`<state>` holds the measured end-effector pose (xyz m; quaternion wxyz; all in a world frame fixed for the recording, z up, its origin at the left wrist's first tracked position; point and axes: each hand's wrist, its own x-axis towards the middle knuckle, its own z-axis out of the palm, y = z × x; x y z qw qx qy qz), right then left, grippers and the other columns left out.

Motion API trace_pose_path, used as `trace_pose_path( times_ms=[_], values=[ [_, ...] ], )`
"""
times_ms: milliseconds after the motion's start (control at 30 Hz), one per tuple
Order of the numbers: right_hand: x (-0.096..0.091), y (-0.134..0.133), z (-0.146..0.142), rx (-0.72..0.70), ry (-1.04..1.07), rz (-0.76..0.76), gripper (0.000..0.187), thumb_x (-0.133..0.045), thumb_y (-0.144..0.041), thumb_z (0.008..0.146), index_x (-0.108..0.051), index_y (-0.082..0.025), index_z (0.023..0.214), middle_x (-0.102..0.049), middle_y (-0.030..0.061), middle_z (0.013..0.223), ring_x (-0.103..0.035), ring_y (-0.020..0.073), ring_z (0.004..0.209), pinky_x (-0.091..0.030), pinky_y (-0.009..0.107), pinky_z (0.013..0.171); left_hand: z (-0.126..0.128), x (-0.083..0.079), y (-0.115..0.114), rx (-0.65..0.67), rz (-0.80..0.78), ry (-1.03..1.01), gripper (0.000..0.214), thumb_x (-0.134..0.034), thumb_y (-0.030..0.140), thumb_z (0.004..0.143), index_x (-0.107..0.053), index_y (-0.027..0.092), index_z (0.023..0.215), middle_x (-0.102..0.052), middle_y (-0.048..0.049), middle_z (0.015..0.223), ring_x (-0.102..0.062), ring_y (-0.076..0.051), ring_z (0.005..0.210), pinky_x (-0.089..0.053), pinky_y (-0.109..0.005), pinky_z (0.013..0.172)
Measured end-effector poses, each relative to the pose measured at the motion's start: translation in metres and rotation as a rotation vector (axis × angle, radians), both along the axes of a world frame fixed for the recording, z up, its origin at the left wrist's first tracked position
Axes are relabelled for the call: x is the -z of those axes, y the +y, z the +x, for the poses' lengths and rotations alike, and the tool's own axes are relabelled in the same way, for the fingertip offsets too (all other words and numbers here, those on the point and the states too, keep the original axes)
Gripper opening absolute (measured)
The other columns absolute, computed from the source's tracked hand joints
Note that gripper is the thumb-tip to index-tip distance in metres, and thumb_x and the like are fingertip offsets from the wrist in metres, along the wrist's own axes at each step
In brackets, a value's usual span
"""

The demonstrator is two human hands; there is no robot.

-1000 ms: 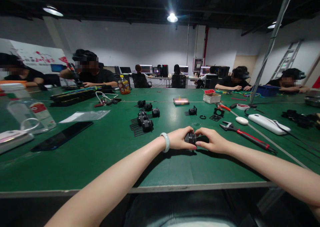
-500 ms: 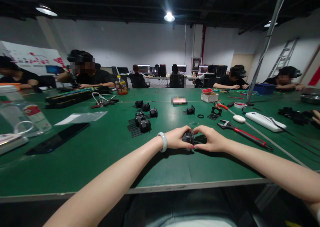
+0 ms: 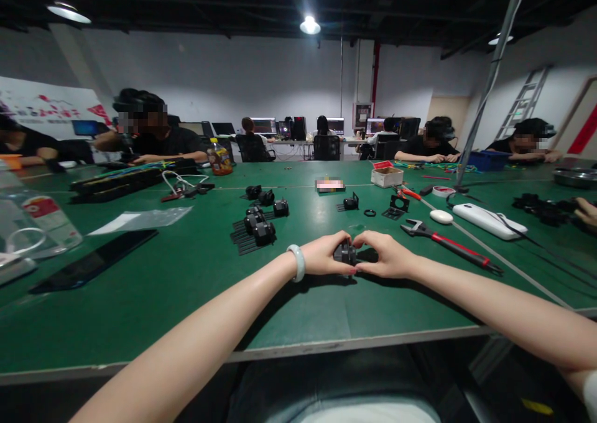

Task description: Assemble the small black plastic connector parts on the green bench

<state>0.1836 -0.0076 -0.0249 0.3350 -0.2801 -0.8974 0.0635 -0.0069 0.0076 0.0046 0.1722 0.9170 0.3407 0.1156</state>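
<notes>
Between my two hands, just above or on the green table (image 3: 298, 323), is a black camera-like part (image 3: 345, 253) with a ribbed round body. My left hand (image 3: 321, 255), with a pale bangle at its wrist, is closed around the part's left side. The thumb and fingers of my right hand (image 3: 387, 255) curve round and pinch its right edge. Fingers hide much of the part. Beyond my hands lie a similar black part on a pronged bracket (image 3: 349, 203), a black ring (image 3: 370, 213) and a black square bracket with a round hole (image 3: 397, 206).
Several similar black parts (image 3: 259, 230) cluster left of centre. An adjustable wrench (image 3: 452, 247) and a white power bank-like block (image 3: 489, 221) lie on the right. At left are a dark phone (image 3: 96, 261) and a clear bottle (image 3: 41, 218). A metal pole (image 3: 485, 93) rises behind.
The whole view has shifted slightly, so everything sits a little further left. Both hands keep their hold on the black part, with hardly any finger movement visible.
</notes>
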Motion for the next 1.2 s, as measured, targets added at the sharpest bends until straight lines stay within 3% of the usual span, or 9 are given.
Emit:
trace_pose_path(
  times_ms=[333, 1200],
  values=[
    [-0.0016, 0.0017, 0.0008, -0.004, -0.037, 0.021, 0.032, -0.06, -0.027, 0.062, -0.048, -0.016, 0.089, -0.055, 0.0054, 0.086, -0.051, 0.0172, 0.079, -0.039, 0.028, 0.069, 0.0003, 0.0024, 0.001, 0.007, 0.015, -0.004, 0.05, -0.056, 0.047, 0.058, -0.041, 0.018, 0.096, -0.05, 0.0003, 0.077, -0.049, -0.014, 0.068, -0.036, -0.021, 0.057],
    [-0.005, 0.0029, 0.0018, 0.017, -0.029, -0.103, 0.029, -0.054, -0.035, 0.068, -0.053, -0.016, 0.09, -0.06, 0.0054, 0.084, -0.055, 0.0163, 0.077, -0.041, 0.027, 0.068, 0.0007, 0.0014, 0.0005, -0.022, -0.007, -0.015, 0.051, -0.057, 0.046, 0.057, -0.041, 0.018, 0.097, -0.05, 0.0001, 0.077, -0.048, -0.015, 0.067, -0.036, -0.021, 0.055]
  ],
)
